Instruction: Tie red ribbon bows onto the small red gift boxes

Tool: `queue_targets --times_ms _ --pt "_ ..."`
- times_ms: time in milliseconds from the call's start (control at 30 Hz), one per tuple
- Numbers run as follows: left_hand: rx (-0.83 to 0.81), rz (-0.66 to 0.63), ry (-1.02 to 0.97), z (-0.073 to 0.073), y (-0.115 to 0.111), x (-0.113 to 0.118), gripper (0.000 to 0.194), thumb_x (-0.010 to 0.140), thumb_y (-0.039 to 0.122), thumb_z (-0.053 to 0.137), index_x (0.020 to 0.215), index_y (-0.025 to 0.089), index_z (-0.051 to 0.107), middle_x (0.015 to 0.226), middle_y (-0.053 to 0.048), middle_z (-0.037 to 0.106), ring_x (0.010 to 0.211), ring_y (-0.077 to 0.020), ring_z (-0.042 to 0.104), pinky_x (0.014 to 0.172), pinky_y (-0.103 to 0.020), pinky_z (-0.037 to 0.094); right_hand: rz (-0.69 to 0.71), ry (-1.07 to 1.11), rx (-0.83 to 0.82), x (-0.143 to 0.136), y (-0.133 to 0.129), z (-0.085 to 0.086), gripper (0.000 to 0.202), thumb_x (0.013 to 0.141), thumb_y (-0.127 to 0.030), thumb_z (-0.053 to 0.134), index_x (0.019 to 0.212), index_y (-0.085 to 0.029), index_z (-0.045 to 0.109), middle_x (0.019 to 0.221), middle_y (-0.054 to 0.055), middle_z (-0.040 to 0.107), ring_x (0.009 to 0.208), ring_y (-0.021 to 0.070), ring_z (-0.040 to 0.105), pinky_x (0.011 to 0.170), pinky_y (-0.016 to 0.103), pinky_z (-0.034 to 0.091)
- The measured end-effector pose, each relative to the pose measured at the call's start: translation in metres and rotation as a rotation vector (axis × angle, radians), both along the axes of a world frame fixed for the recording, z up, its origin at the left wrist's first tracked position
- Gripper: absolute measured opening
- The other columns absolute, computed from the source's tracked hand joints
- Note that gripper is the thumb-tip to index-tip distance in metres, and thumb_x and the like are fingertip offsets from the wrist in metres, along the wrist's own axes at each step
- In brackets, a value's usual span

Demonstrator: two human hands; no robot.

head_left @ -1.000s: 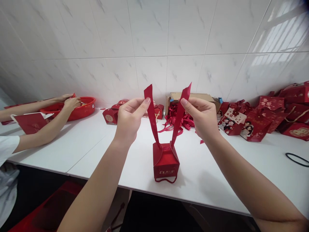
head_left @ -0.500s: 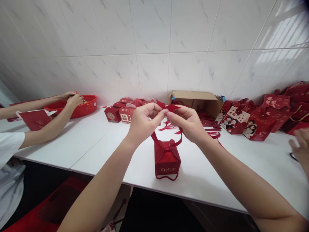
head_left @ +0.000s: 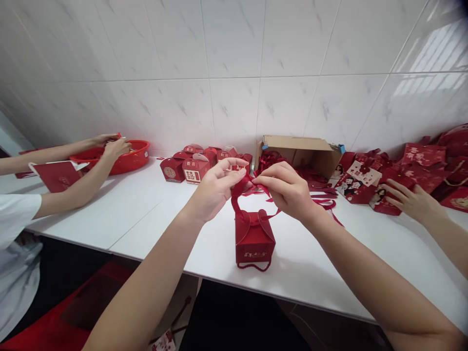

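Observation:
A small red gift box (head_left: 255,241) stands upright on the white table in front of me, with gold lettering and a cord loop at its lower front. Red ribbon (head_left: 238,195) runs up from between its top flaps to both hands. My left hand (head_left: 216,190) is closed on the ribbon above the box's left side, thumb and fingers around a loop. My right hand (head_left: 287,187) pinches the ribbon where it crosses, just right of the left fingertips. The exact crossing is partly hidden by the fingers.
Several small red boxes (head_left: 173,169) stand by the tiled wall. An open cardboard box (head_left: 298,142) holds red ribbons. Red gift bags (head_left: 354,187) line the right, where another person's hand (head_left: 417,204) touches one. At left, another person's hands (head_left: 115,146) work over a red basin (head_left: 133,161).
My hands have drawn slightly apart, and the ribbon now forms a loop between them. At right, the other person's hand has reached in to a gift bag.

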State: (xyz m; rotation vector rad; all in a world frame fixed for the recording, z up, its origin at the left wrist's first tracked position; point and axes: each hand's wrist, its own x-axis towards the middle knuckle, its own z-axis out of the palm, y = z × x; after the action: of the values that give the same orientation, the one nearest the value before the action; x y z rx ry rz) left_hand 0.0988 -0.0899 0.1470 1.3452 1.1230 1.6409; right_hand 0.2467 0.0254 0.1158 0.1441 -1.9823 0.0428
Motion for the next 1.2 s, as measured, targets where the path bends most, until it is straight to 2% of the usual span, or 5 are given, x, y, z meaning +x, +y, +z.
queue_targets --times_ms 267,533,700,1033,1200 --pt "0.328 0.654 0.575 -0.017 -0.015 -0.005 0.037 0.073 0.026 0.068 0.110 0.024 0.063 0.067 0.003 0.057 0.069 -0.0144 0.056 0.074 -0.025 0.045 -0.145 0.231 -0.597 0.022 -0.014 -0.020 0.016 0.088 -0.026 0.054 0.090 -0.023 0.069 0.097 0.007 0.064 0.091 0.0210 0.061 0.078 0.035 0.050" --pt "-0.091 0.807 0.791 -0.089 -0.075 -0.093 0.024 0.074 0.023 0.058 0.098 0.025 0.060 0.061 0.005 0.042 0.055 -0.0130 0.045 0.060 -0.024 0.038 -0.690 -0.267 -0.746 0.117 0.017 -0.077 0.022 0.075 -0.032 0.054 0.057 -0.021 0.055 0.069 0.003 0.061 0.062 0.0191 0.055 0.053 0.030 0.041" --pt "-0.299 0.605 0.887 -0.119 -0.082 -0.104 0.015 0.072 0.030 0.060 0.086 0.025 0.064 0.067 0.001 0.054 0.064 -0.0180 0.054 0.066 -0.028 0.043 -0.750 -0.531 -0.814 0.127 0.025 -0.111 0.019 0.077 -0.035 0.056 0.074 -0.020 0.068 0.092 0.009 0.067 0.080 0.0259 0.063 0.067 0.039 0.050" --pt "-0.175 0.273 0.561 -0.092 -0.025 -0.016 0.014 0.078 0.033 0.061 0.084 0.020 0.060 0.092 -0.004 0.060 0.091 -0.0195 0.059 0.085 -0.037 0.050 -0.167 -0.617 -0.741 0.050 -0.017 -0.057 0.034 0.091 -0.039 0.050 0.119 -0.026 0.061 0.104 0.008 0.059 0.088 0.0181 0.060 0.074 0.032 0.051" --pt "-0.138 0.239 0.629 -0.096 -0.016 0.000 0.012 0.076 0.026 0.063 0.085 0.021 0.059 0.096 -0.003 0.056 0.092 -0.0175 0.058 0.079 -0.032 0.052 -0.136 -0.636 -0.670 0.034 -0.024 -0.057 0.027 0.087 -0.034 0.057 0.108 -0.021 0.066 0.088 0.006 0.059 0.079 0.0164 0.056 0.074 0.032 0.048"
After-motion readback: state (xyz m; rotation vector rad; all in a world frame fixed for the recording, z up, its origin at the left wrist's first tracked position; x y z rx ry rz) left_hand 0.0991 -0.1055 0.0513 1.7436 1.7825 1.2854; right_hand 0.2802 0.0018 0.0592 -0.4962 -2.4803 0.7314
